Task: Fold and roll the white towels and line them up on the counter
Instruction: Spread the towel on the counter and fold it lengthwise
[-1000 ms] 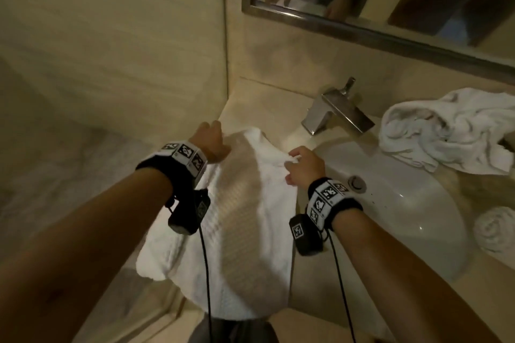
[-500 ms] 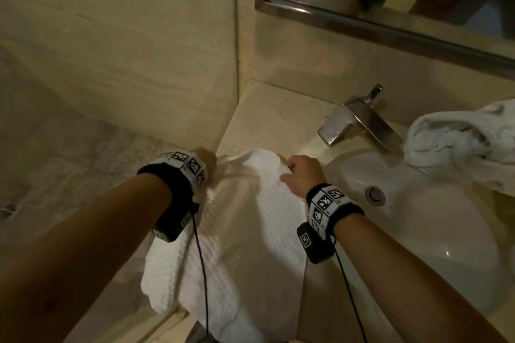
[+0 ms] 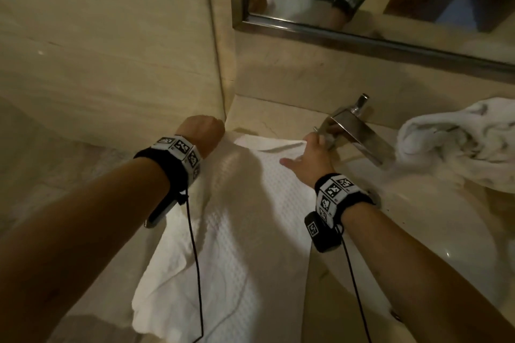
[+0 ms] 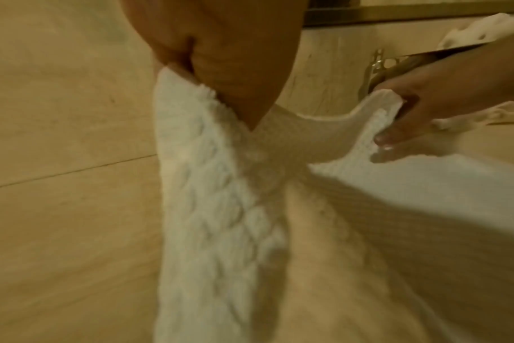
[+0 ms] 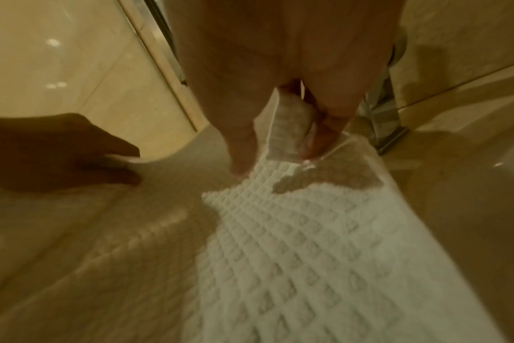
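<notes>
Both hands pinch far corners of white waffle-weave towel (image 3: 250, 231) — left hand (image 3: 202, 133), right hand (image 3: 309, 159). Keep the edge between the pinches taut, lay flat — then fold.

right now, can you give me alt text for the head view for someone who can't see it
Two bare hands spread a white waffle-weave towel over a beige counter in a corner, the left hand gripping its far left corner and the right hand pinching its far right corner. A chrome faucet and a crumpled white towel sit to the right, below a mirror.
</notes>
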Demonstrator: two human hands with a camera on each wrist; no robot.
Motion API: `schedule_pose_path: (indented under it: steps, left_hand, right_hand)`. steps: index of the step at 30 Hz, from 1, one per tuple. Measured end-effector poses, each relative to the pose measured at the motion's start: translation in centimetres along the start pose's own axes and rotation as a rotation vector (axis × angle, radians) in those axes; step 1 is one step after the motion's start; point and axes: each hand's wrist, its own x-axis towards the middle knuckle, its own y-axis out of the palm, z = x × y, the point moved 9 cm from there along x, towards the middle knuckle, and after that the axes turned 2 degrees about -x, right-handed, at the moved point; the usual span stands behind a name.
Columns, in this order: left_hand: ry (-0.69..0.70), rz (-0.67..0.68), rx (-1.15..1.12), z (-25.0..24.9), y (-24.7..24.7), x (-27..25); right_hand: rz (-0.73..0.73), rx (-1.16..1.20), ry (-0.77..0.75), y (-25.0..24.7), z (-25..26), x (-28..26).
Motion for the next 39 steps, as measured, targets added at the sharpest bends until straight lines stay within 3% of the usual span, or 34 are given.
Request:
schedule_pose_path:
  steps: [4,6,10,14,16,19,22,23,27,29,35,37,39]
  left_hand:
    - [0.126,0.331,0.042,-0.4,2.0,0.2]
    - [0.116,0.405,0.187,0.5,2.1,-0.2]
    - [0.118,0.379,0.373,0.1,-1.1,-1.8]
    - [0.313,0.367,0.463,-0.4,0.2,0.4]
    - [0.257,0.373,0.437,0.4,2.3,2.0]
    - [0.165,0.184,0.427,-0.1,0.5,1.4]
    - [0.127,0.035,0.37,-0.9,-0.7,1.2]
    - [0.102,0.047,0.34,-0.6,0.1,1.2]
    - [0.035,0.318,-0.077,-0.6,4.7,0.3]
    - [0.02,0.355,-0.227,-1.7,5.7,0.5]
    - [0.07,0.195,-0.033,-1.8,5.4,0.8]
    - [0.096,0.256,-0.088,-1.0,3.6,1.0]
    - [0.083,0.437,-0.436,-1.0,1.6,0.6]
  right_hand:
    - [-0.047,-0.082,0.009,0.5,-0.9,0.2]
    - [-0.054,-0.041,0.01,0.7,-1.0,0.0]
    - [-0.072,-0.023,-0.003,0.3,-0.7,-0.4]
    - [-0.101,0.039,-0.013,-0.3,-0.8,-0.8]
    - [-0.105,0.045,-0.009,-0.4,-1.0,-1.0]
    - [-0.134,0.092,0.016,-0.3,-1.4,-1.5]
    - [-0.185,0.123,-0.007,-0.1,-1.4,-1.7]
    - [-0.206,0.141,-0.023,-0.2,-1.3,-1.8]
    - [-0.289,0.192,-0.104,-0.9,-0.1,-1.9]
    - [-0.296,0.176,-0.133,-1.1,0.4,-1.8]
    - [-0.181,0.032,-0.064,-0.8,-0.7,-0.6]
    - [-0.15,-0.068,-0.031,-0.8,-1.4,-0.3]
    - [-0.186,-0.093,0.014,-1.5,-2.0,-0.4]
